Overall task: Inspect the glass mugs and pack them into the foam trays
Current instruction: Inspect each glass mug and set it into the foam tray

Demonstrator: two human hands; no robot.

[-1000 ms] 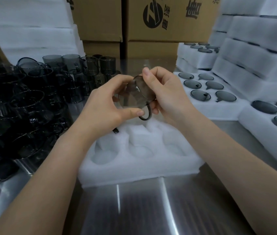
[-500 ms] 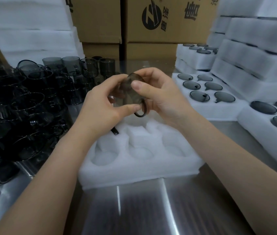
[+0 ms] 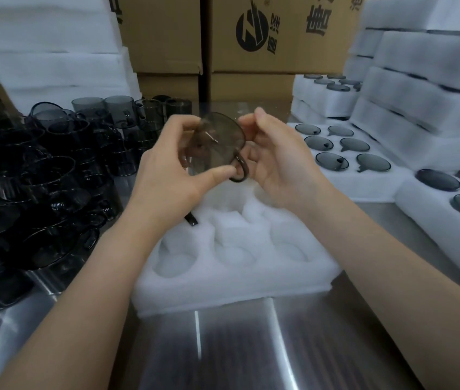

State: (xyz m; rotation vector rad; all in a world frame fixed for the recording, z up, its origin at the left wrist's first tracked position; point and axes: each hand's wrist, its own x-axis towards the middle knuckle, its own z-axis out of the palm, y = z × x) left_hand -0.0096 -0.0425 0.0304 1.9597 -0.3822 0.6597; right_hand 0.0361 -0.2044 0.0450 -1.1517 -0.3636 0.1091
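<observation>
Head view: pinching mug [image 3: 217, 147] in left hand [image 3: 167, 178], bracing its rim with fingertips of right hand [image 3: 279, 164], holding it tilted above tray [image 3: 237, 288], handle [image 3: 241, 170] low toward right palm; probably needing righting over an empty pocket.

The mug [image 3: 217, 144] above the white foam tray [image 3: 234, 266] is smoky grey-brown glass. Left of the tray, the mug pile [image 3: 40, 175] looks near black. Brown boxes [image 3: 279, 60] with black print behind it, streaky silver table [image 3: 251, 347] under it.

Loose mugs [image 3: 40, 175] crowd the left, packed trays [image 3: 392, 153] wall off the right; front bench [image 3: 223, 347] strip is open.
</observation>
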